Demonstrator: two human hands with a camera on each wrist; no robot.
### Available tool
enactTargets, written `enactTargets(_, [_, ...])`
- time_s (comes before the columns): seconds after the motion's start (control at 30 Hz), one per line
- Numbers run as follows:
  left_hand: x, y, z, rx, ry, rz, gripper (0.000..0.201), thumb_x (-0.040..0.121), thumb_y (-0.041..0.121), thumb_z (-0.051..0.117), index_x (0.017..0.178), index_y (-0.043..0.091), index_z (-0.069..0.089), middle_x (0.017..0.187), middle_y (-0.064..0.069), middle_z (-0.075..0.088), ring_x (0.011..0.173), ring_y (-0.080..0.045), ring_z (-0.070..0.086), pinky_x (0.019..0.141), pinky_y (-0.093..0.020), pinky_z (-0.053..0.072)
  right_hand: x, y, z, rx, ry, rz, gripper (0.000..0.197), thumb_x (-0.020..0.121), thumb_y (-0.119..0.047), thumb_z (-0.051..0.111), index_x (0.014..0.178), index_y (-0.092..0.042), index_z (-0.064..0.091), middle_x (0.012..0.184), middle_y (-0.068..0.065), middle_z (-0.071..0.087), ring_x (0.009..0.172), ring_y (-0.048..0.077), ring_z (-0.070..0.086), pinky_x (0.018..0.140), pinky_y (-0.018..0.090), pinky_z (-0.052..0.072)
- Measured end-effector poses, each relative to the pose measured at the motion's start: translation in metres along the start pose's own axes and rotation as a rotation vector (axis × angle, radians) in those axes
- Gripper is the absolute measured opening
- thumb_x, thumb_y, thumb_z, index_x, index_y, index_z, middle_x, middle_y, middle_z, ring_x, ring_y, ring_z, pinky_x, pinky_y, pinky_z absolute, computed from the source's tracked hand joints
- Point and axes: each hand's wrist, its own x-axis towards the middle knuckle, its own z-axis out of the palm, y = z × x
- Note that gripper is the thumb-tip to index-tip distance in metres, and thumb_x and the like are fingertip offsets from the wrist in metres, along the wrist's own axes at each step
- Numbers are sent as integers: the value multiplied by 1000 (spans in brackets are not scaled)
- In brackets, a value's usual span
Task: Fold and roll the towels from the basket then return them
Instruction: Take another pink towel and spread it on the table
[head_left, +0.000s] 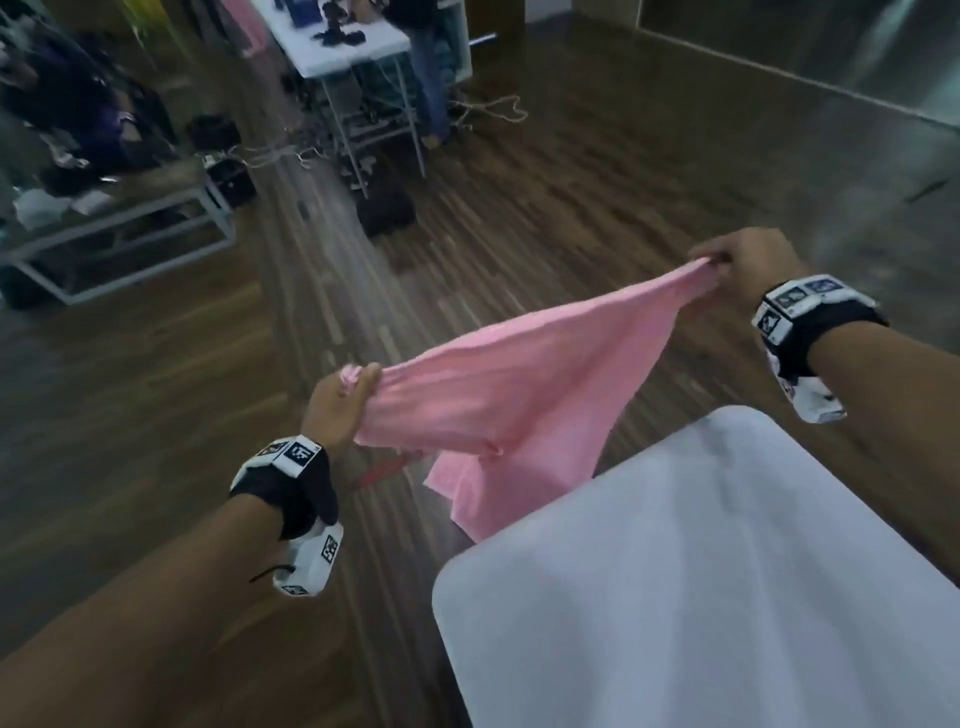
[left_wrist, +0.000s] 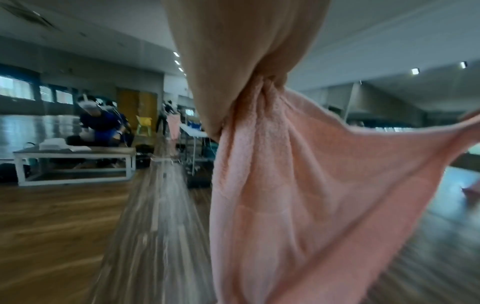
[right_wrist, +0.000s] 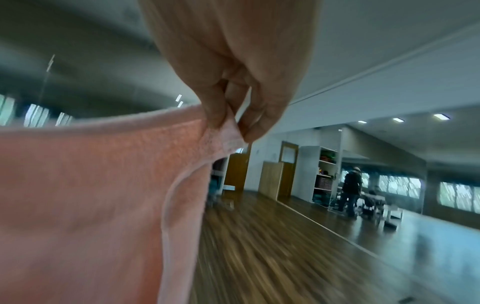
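A pink towel (head_left: 519, 400) hangs stretched in the air between both hands, above the wooden floor and just beyond the white table's corner. My left hand (head_left: 340, 402) grips a bunched corner of it at the lower left. My right hand (head_left: 737, 265) pinches the opposite corner higher up at the right. In the left wrist view the pink towel (left_wrist: 298, 185) gathers into my left hand (left_wrist: 233, 61). The right wrist view shows the thumb and fingers (right_wrist: 223, 115) of the right hand pinched on the edge of the pink towel (right_wrist: 91, 195). A thin red strip (head_left: 379, 470) shows under the towel; no basket is in view.
The white table (head_left: 701, 597) fills the lower right. A low white-framed bench (head_left: 119, 228) with clutter stands at the far left, and a white folding table (head_left: 343, 41) with a person beside it stands at the back. Cables and a dark bag (head_left: 387, 208) lie on the floor.
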Motion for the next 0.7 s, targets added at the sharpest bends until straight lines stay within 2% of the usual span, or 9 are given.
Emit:
enactTargets(0.07, [-45, -38, 38, 51, -200, -58, 37, 91, 41, 60, 69, 12, 58, 63, 2, 56, 59, -10, 50, 62, -33, 43, -50, 43, 42, -172, -183, -35, 44, 75, -3, 62, 110, -26, 74, 107, 14, 72, 96, 34, 67, 86, 40, 54])
enactTargets(0.13, [-94, -65, 80, 127, -419, -75, 38, 80, 48, 66, 64, 16, 53, 61, 4, 54, 54, 0, 48, 61, -28, 41, -110, 86, 83, -281, -331, -6, 46, 80, -4, 59, 116, -30, 71, 116, 13, 68, 104, 34, 64, 91, 39, 52])
enactTargets(0.2, [-141, -76, 120, 169, -553, -8, 42, 64, 54, 62, 63, 16, 44, 64, 1, 47, 58, -7, 43, 59, -26, 33, -173, 120, 115, -294, -410, 83, 44, 88, -6, 54, 121, -31, 67, 125, 13, 62, 114, 32, 58, 99, 38, 46])
enactTargets(0.23, [-163, -75, 137, 158, -594, 7, 37, 63, 50, 59, 63, 19, 39, 67, 1, 45, 61, -13, 40, 59, -27, 30, -204, 132, 124, -290, -430, 143, 41, 91, -10, 52, 122, -31, 66, 125, 13, 60, 117, 32, 56, 102, 39, 43])
enactTargets(0.3, [-202, -69, 167, 119, -631, 21, 29, 74, 28, 58, 64, 22, 31, 66, 4, 38, 63, -16, 37, 58, -26, 27, -258, 152, 133, -283, -420, 223, 38, 92, -13, 50, 123, -30, 66, 124, 14, 60, 118, 34, 54, 103, 43, 43])
enactTargets(0.37, [-239, -62, 191, 88, -624, 23, 38, 81, 1, 56, 65, 21, 29, 64, 4, 35, 60, -11, 34, 57, -26, 27, -306, 170, 130, -291, -363, 281, 39, 91, -8, 51, 122, -27, 67, 122, 15, 60, 117, 35, 55, 100, 44, 44])
enactTargets(0.5, [-334, -41, 219, 21, -658, 252, 46, 70, -21, 50, 63, 20, 30, 63, 7, 33, 62, 2, 39, 63, -11, 32, -391, 212, 101, -308, -280, 397, 43, 90, 0, 48, 120, -23, 68, 126, 15, 60, 119, 35, 53, 100, 44, 44])
enactTargets(0.57, [-385, -40, 229, 11, -673, 363, 42, 61, -24, 48, 65, 16, 38, 66, 7, 37, 71, 5, 38, 66, -13, 29, -434, 233, 83, -313, -256, 478, 43, 89, 0, 48, 118, -23, 69, 128, 16, 60, 116, 37, 56, 97, 44, 45])
enactTargets(0.7, [-488, -51, 246, 89, -659, 417, 33, 78, -15, 53, 93, 10, 66, 97, -3, 58, 93, 3, 42, 82, -12, 33, -526, 272, 51, -312, -206, 578, 40, 90, -2, 51, 118, -24, 70, 127, 19, 60, 111, 40, 58, 90, 44, 47])
